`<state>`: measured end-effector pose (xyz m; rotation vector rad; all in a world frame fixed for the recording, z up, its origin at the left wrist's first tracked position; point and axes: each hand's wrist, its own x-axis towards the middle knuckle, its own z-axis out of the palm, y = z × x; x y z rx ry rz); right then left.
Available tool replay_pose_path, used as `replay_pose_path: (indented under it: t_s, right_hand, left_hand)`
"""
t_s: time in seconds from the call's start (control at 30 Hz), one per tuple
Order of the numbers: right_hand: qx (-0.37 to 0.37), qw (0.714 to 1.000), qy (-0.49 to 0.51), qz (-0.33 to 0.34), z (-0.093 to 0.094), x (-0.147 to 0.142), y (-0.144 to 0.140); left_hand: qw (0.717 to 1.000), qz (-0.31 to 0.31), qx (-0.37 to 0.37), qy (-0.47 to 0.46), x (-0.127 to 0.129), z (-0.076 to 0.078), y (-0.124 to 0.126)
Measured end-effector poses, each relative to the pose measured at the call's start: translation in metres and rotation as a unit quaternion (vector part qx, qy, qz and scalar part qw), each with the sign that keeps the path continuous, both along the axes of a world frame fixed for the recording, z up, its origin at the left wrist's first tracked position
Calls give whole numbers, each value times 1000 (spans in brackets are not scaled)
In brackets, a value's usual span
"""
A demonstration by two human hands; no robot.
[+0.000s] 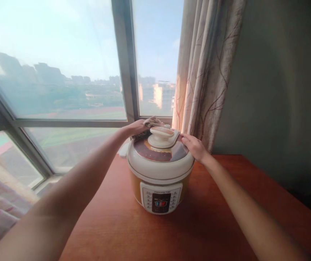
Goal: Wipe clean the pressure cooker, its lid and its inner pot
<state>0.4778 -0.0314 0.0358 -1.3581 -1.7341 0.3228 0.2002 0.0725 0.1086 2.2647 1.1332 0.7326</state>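
Note:
An electric pressure cooker (160, 170) with a cream lid, gold body and front control panel (161, 198) stands upright on the wooden table. On top of its lid is a cream knob handle (162, 135). My left hand (137, 127) is closed on a crumpled patterned cloth (153, 122) at the far left of the lid, behind the handle; its fingertips are partly hidden by the cloth. At the lid's right edge rests my right hand (194, 145), fingers stretched along the rim and touching it, with nothing seen in them.
The reddish-brown table (212, 217) extends around the cooker, its right edge sloping toward me. Behind it are a large framed window (71, 123) and a light curtain (196, 72). Another curtain (3, 203) hangs at the lower left. A dark wall (274, 79) rises on the right.

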Motion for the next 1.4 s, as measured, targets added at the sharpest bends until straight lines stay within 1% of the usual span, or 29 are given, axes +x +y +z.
replay_pose_path:
  t_s: [0.07,0.17,0.2,0.27,0.33,0.4,0.43,0.5,0.53,0.6,0.67,0.73,0.83,0.93,1.03,1.1,1.17,1.23,1.27,1.4]
  right_hand:
    - [-4,1000,5,-1,-1,0,1]
    - [-2,1000,13,3,-2,0,2]
    - [0,1000,15,5,-3,0,2]
    - [4,1000,15,6,-4,0,2]
    - [6,1000,16,4,-4,0,2]
    - [6,1000,19,2,-5,0,2]
    - [5,1000,19,0,-5,0,2]
    - [0,1000,17,1,-5,1,2]
    - [-2,1000,15,4,-5,1,2]
    - [-1,1000,11,10,-5,1,2]
    - [0,1000,10,12,-4,1,1]
    - [-6,1000,7,10,-3,0,1]
    - [-15,1000,2,11,-3,1,2]
    - [-8,1000,1,11,-5,1,4]
    - [-5,1000,0,9,-7,2,7]
    - [-5,1000,0,6,-8,2,7]
    - [-2,1000,0,5,-8,2,7]
    - [3,1000,1,7,-8,2,7]
    - [4,1000,0,8,-8,1,6]
    - [5,1000,-3,4,-8,1,6]
  left_hand:
    - [999,5,5,-40,-19,-10,-21]
    - [993,24,21,-112,-42,-26,-62]
    - [990,34,28,-131,-47,-32,-76]
    - [982,61,68,-167,-51,-44,-106]
    - [971,84,139,-175,-46,-56,-137]
    - [948,127,232,-176,-32,-67,-169]
    - [936,151,264,-175,-24,-72,-186]
    - [915,198,294,-192,-5,-80,-219]
    - [916,196,296,-185,3,-83,-233]
    - [932,177,295,-111,16,-87,-253]
    - [941,167,294,-34,22,-88,-259]
    - [940,177,293,6,21,-88,-253]
    - [939,182,291,11,11,-84,-232]
    - [941,173,290,-9,-2,-73,-203]
    - [953,145,262,-40,-16,-56,-168]
    - [968,106,215,-75,-22,-45,-142]
    - [983,67,137,-100,-24,-33,-116]
    - [992,60,62,-89,-22,-22,-93]
    - [994,66,37,-79,-19,-17,-82]
    - [997,67,-13,-43,-1,-3,-49]
